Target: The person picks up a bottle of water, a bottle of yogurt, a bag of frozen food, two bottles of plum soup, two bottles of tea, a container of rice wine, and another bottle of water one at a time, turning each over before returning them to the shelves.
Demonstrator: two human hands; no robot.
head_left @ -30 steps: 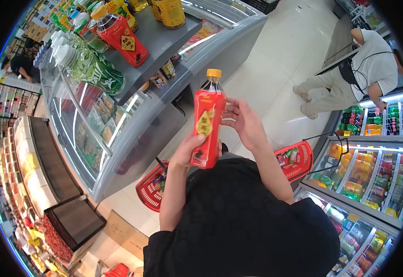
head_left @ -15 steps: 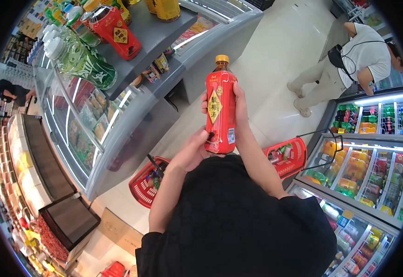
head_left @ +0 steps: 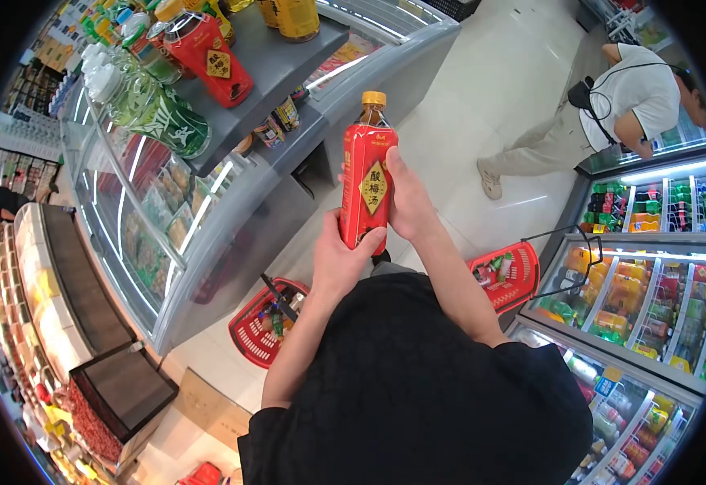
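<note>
A red-labelled drink bottle (head_left: 367, 174) with a yellow cap and a yellow diamond on its label is held upright in front of my body. My left hand (head_left: 343, 252) grips its lower end, thumb across the base of the label. Against its right side, my right hand (head_left: 405, 196) is closed round the middle, the thumb near the label's upper part; its other fingers are mostly hidden behind the bottle. A similar red bottle (head_left: 211, 65) stands on the grey shelf (head_left: 268, 77) at the upper left, beside a green-labelled clear bottle (head_left: 159, 121).
Red shopping baskets stand on both sides of me, one at left (head_left: 260, 335) and one at right (head_left: 511, 279). A glass-fronted display case (head_left: 139, 234) runs along the left. Drink fridges (head_left: 636, 299) line the right, where a person in a white shirt (head_left: 640, 93) bends over.
The bottle has shifted slightly left and up and turned, bringing the diamond label to the front. My right hand has moved with it. The person in white has stepped and leans further toward the fridge.
</note>
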